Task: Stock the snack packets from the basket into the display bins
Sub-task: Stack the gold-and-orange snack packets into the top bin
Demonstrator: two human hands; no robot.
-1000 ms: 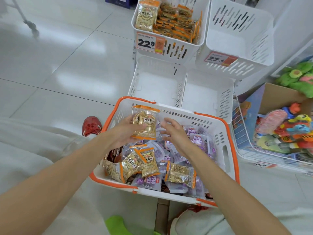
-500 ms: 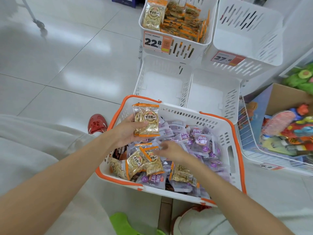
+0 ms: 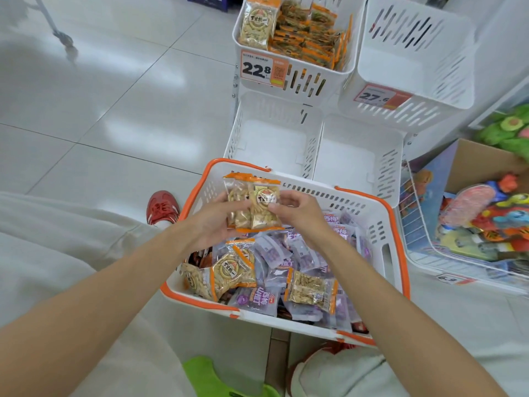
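Pinching two orange-edged packets (image 3: 252, 208), left hand (image 3: 213, 224) and right hand (image 3: 299, 217) hover above one basket (image 3: 357, 206), facing four bins (image 3: 274, 138).

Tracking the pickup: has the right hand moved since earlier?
Yes: the right hand rose from the middle of the basket toward its far rim, pinching a packet.

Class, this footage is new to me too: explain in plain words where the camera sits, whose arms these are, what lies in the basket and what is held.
No machine here: a person wears a camera on the head, looking down at two bare hands. The left hand and right hand hold orange-edged snack packets above a white basket with an orange rim. Purple packets and loose orange-edged packets lie in it. Beyond, the stocked bin holds similar packets; the lower bins look empty.
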